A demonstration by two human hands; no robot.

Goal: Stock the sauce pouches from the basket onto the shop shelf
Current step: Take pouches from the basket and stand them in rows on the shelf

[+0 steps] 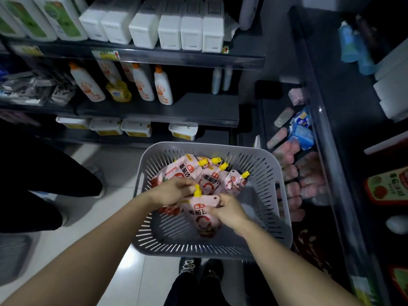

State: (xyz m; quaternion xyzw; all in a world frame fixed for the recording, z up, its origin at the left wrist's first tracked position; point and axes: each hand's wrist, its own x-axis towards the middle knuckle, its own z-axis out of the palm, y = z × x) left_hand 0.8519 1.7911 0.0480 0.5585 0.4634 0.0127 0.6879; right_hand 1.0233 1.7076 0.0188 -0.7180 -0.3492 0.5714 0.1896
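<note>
Early in the job, by the look of the load. Gripped low inside the grey slotted basket [167, 237]: one tomato sauce pouch [204, 219], curled round at its yellow spout end by the left hand [174, 192], pinched at the top corner by the right hand [230, 209]. Heaped at the basket's far end: several more yellow-capped pouches [209, 176]. Nothing in transit to the shop shelf [326, 164] at right; all pouches in view left to stock.
</note>
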